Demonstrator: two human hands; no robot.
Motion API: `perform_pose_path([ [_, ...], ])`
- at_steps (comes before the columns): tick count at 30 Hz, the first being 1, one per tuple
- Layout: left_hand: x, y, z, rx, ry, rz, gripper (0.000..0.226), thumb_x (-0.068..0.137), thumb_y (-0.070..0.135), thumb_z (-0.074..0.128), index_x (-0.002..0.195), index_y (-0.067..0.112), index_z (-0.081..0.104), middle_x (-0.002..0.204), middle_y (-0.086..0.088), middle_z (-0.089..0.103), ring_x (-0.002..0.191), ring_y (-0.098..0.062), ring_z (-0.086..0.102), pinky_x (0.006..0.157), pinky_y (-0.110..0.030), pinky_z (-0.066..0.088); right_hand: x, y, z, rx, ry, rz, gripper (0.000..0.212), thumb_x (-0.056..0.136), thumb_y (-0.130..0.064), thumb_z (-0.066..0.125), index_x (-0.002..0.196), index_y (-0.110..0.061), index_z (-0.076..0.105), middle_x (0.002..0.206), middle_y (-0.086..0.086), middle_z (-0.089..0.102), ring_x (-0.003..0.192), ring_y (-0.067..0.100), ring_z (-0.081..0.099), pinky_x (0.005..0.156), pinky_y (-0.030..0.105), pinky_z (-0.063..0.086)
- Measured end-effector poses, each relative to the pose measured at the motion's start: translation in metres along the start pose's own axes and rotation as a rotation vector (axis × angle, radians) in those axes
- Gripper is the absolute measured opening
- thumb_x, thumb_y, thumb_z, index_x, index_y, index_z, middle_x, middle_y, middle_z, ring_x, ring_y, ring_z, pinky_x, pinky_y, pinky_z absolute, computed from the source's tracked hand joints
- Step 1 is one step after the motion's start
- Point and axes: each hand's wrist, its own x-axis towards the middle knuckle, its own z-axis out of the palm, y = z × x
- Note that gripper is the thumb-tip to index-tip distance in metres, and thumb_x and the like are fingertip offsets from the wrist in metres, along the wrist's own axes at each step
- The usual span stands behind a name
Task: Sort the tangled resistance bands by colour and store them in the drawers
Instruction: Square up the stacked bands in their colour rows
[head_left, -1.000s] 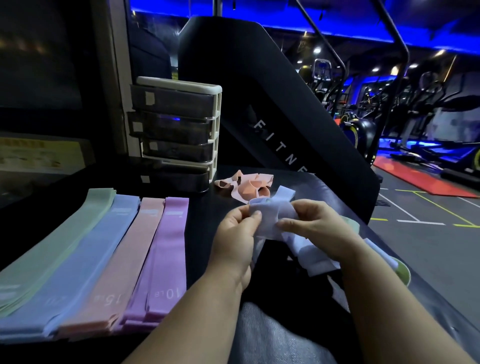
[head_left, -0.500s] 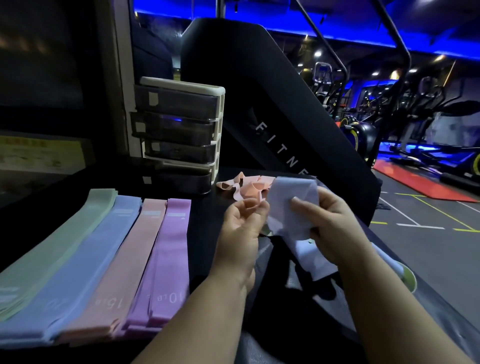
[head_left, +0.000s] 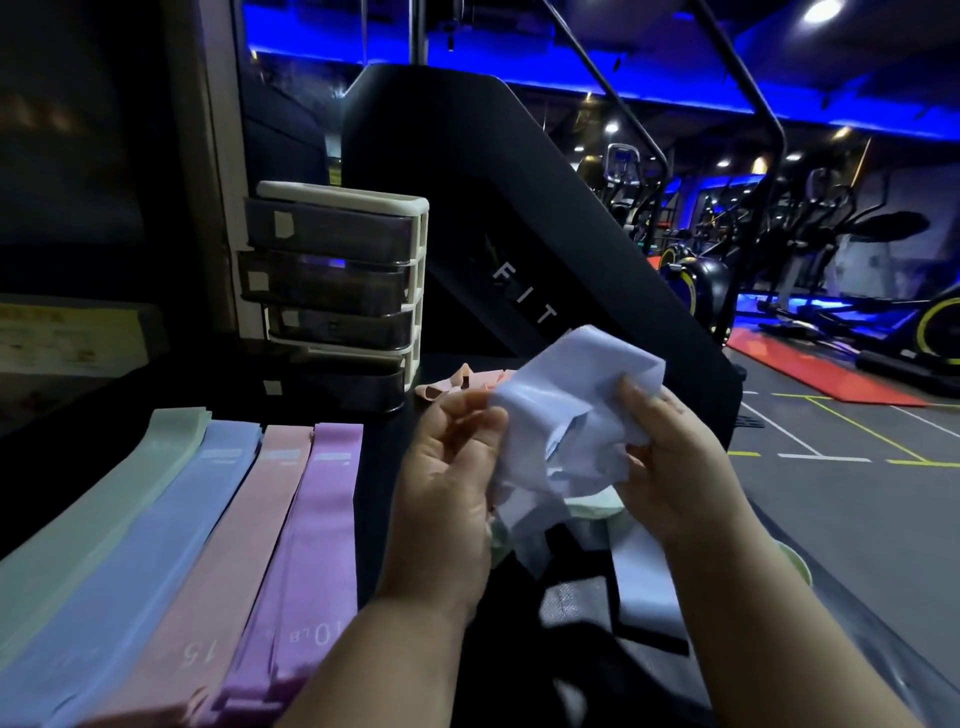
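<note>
Up it comes: the tangled blue band (head_left: 566, 415) sits higher between your hands than it did half a second ago, and the flat flap you were showing has bunched into a crumpled wad. Your left hand (head_left: 447, 467), which was just short of the fabric, now has it by the left edge, thumb and curled fingers pinching it; your right hand (head_left: 675, 467) grips the other side, thumb pressed on the front, fingers curled in behind. So the wad is caught squarely between the two hands, lifted off the desk (head_left: 384, 467), with loose loops trailing down below your palms.

Under those loops shows a bit of pale green band (head_left: 592, 512); whether it is knotted into the blue one, I cannot tell. Just beyond your left fingertips the pink tangle (head_left: 457, 384) lies on the desk where it lay before, apart from both hands, right in front of the drawer unit (head_left: 343, 291) with its four dark drawers stacked in a cream frame.

Over on your left nothing has shifted. The four sorted bands lie flat, side by side, edges touching: the flat green band (head_left: 104, 519), the flat blue band (head_left: 161, 545), the flat pink band (head_left: 223, 561) marked 15, and the purple band (head_left: 317, 519) marked 10 LB nearest your left forearm. Behind it all rises the black machine panel (head_left: 519, 234), the raised wad now covering part of its white lettering.
</note>
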Motion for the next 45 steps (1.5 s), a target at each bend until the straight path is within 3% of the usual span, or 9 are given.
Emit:
perform_pose_path([
  [9, 0.013, -0.01, -0.009, 0.091, 0.222, -0.072, 0.018, 0.094, 0.009, 0.059, 0.084, 0.023, 0.064, 0.089, 0.0, 0.067, 0.091, -0.022, 0.058, 0.089, -0.044, 0.045, 0.01, 0.014, -0.017, -0.229, 0.206, 0.158, 0.022, 0.085, -0.034, 0.066, 0.091, -0.013, 0.069, 0.081, 0.01, 0.061, 0.077, 0.027, 0.057, 0.067, 0.033, 0.038],
  [13, 0.01, -0.011, -0.012, 0.141, 0.148, -0.207, 0.025, 0.091, -0.001, 0.054, 0.094, 0.021, 0.065, 0.098, -0.002, 0.068, 0.085, -0.016, 0.06, 0.07, -0.026, 0.048, 0.013, 0.019, -0.023, -0.189, 0.228, 0.226, 0.027, 0.094, -0.028, 0.059, 0.082, -0.01, 0.076, 0.071, 0.009, 0.061, 0.062, 0.017, 0.06, 0.061, 0.025, 0.047],
  [17, 0.008, -0.015, -0.013, 0.258, 0.093, -0.254, 0.049, 0.084, -0.015, 0.045, 0.11, 0.023, 0.062, 0.12, -0.003, 0.066, 0.104, -0.019, 0.064, 0.085, -0.033, 0.053, 0.015, 0.02, -0.029, -0.178, 0.201, 0.253, 0.016, 0.093, -0.021, 0.062, 0.095, -0.006, 0.065, 0.07, 0.006, 0.052, 0.056, 0.011, 0.051, 0.049, 0.018, 0.042],
  [19, 0.008, -0.017, -0.015, 0.283, 0.114, -0.235, 0.046, 0.087, -0.013, 0.049, 0.11, 0.025, 0.06, 0.115, -0.003, 0.068, 0.096, -0.016, 0.065, 0.076, -0.029, 0.053, 0.014, 0.021, -0.03, -0.254, 0.205, 0.263, 0.015, 0.092, -0.019, 0.064, 0.102, -0.007, 0.065, 0.069, 0.003, 0.052, 0.057, 0.009, 0.051, 0.051, 0.018, 0.042],
  [23, 0.011, -0.018, -0.018, 0.243, 0.178, -0.231, 0.039, 0.09, -0.008, 0.054, 0.109, 0.025, 0.059, 0.105, -0.004, 0.071, 0.085, -0.017, 0.067, 0.063, -0.027, 0.05, 0.012, 0.022, -0.029, -0.449, 0.126, 0.309, 0.056, 0.082, -0.009, 0.075, 0.131, -0.024, 0.053, 0.074, 0.001, 0.054, 0.06, 0.01, 0.049, 0.057, 0.023, 0.044],
  [27, 0.014, -0.017, -0.019, 0.197, 0.246, -0.237, 0.036, 0.091, -0.008, 0.052, 0.105, 0.024, 0.061, 0.1, -0.005, 0.071, 0.086, -0.021, 0.067, 0.065, -0.031, 0.052, 0.008, 0.019, -0.031, -0.669, -0.128, 0.353, 0.105, 0.05, -0.005, 0.081, 0.133, -0.057, 0.042, 0.121, 0.012, 0.058, 0.097, 0.025, 0.066, 0.077, 0.037, 0.055],
  [35, 0.013, -0.013, -0.016, 0.169, 0.269, -0.228, 0.032, 0.095, -0.005, 0.048, 0.102, 0.022, 0.062, 0.095, 0.002, 0.07, 0.082, -0.014, 0.066, 0.065, -0.031, 0.056, 0.004, 0.022, -0.027, -0.971, -0.321, 0.211, 0.094, 0.073, 0.011, 0.064, 0.13, -0.061, 0.042, 0.121, -0.006, 0.054, 0.071, 0.013, 0.055, 0.06, 0.034, 0.046],
  [40, 0.014, -0.012, -0.016, 0.204, 0.294, -0.179, 0.026, 0.091, -0.002, 0.058, 0.098, 0.023, 0.063, 0.095, 0.002, 0.066, 0.074, -0.006, 0.066, 0.066, -0.023, 0.055, 0.008, 0.027, -0.034, -0.95, -0.191, 0.093, 0.054, 0.075, 0.007, 0.073, 0.099, -0.041, 0.072, 0.075, -0.01, 0.061, 0.069, 0.011, 0.052, 0.07, 0.033, 0.045],
  [45, 0.013, -0.013, -0.016, 0.206, 0.29, -0.163, 0.033, 0.087, -0.006, 0.061, 0.1, 0.023, 0.061, 0.096, -0.003, 0.063, 0.078, -0.015, 0.062, 0.068, -0.028, 0.052, 0.008, 0.017, -0.032, -0.82, -0.041, 0.016, 0.045, 0.074, 0.01, 0.076, 0.083, -0.034, 0.079, 0.086, -0.005, 0.073, 0.079, 0.007, 0.063, 0.079, 0.027, 0.053],
])
